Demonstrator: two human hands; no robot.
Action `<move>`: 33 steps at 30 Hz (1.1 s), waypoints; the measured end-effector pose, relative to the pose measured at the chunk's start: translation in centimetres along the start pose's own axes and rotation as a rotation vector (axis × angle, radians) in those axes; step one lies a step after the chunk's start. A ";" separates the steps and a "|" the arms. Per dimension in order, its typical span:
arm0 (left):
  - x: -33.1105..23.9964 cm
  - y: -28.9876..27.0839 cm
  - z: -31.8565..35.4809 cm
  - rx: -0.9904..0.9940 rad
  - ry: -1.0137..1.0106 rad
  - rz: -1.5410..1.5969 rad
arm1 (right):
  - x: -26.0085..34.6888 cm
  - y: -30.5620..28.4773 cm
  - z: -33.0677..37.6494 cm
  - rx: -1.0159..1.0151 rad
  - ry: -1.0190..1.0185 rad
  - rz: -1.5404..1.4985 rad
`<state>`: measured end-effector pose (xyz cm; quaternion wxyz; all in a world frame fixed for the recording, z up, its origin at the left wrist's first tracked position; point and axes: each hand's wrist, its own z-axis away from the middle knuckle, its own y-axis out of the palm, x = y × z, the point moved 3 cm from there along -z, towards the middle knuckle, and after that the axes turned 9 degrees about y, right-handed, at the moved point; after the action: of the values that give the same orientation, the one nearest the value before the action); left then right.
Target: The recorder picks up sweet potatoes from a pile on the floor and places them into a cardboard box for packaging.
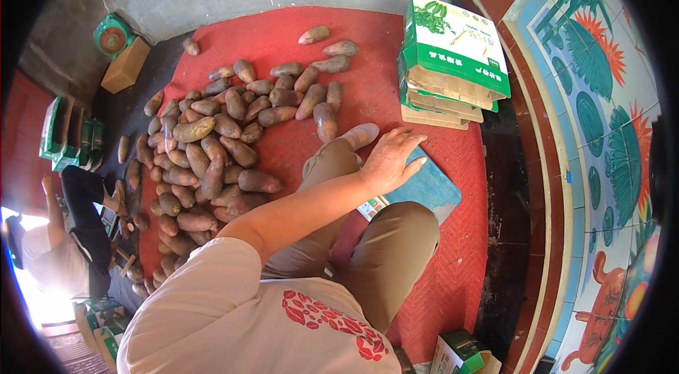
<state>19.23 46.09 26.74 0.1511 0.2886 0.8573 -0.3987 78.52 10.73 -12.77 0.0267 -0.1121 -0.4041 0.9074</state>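
Note:
My left arm reaches across my lap. My left hand (391,162) is at the far left edge of a flat blue-topped scale (433,187), fingers stretched and thumb apart, with nothing seen in its grasp. Whether the palm presses on the scale is hidden. A panel of coloured keys (373,207) shows at the scale's near left side, beside my knee. Left of my legs lies a large heap of brownish-red tubers (212,151) that look like sweet potatoes, with a few scattered beyond it. No part of my right hand is visible.
Stacked green-and-white cartons (453,56) stand on the red mat (453,261) at the far right. Another carton (463,353) is near me at the lower right. At far left, another person (56,247) sits beside more cartons (71,133). A brown box (126,66) sits by the wall.

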 end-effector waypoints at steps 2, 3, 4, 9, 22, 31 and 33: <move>0.3 -0.4 0.3 -0.004 -0.008 0.010 | -0.3 -2.3 0.2 0.026 0.027 0.007; 0.6 -0.7 0.4 -0.012 -0.001 0.013 | -0.4 -3.2 0.3 0.040 0.038 0.006; 0.9 -1.1 0.5 -0.031 -0.017 0.031 | -0.2 -4.2 0.0 0.049 0.038 0.007; -0.2 -1.7 -1.0 -0.131 -0.037 0.189 | -4.8 -12.7 -5.2 -0.079 0.003 0.077; 2.7 -3.2 -0.4 -0.313 -0.292 0.152 | 31.0 -61.3 2.9 -0.116 -0.601 -1.068; 3.0 -3.8 -0.4 -0.416 -0.348 0.245 | 44.0 -62.4 5.9 0.012 -0.775 -0.720; 3.2 -4.2 -0.3 -0.422 -0.362 0.236 | 45.9 -64.0 6.3 -0.003 -0.786 -0.804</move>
<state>14.07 45.35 27.90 0.4033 0.2726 0.8410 -0.2362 29.71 55.52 30.27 0.2180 0.3973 -0.3961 0.7986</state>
